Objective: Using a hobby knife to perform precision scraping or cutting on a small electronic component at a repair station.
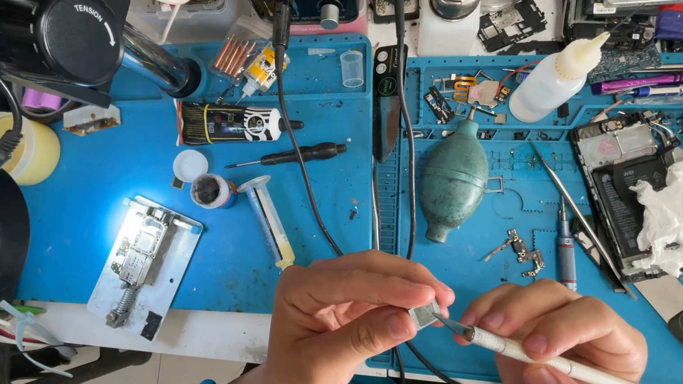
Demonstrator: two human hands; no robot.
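A: Head view: left hand (345,311) fingers pinching small metal chip (423,314), over the blue worktop (297,240) front edge.
B: Right?
A: Right hand (558,354) fingers pinching white craft knife (561,364), blade tip touching chip.

Both hands are low in the middle of the picture, close together. The left hand (345,316) is curled, with the thumb and first finger pinched tight around a tiny grey piece (423,314). Its wrist comes up from the bottom edge. The right hand (566,360) is just beside it, with the fingers folded around a thin white tool (569,368) like a pencil. The tool's tip touches the tiny piece
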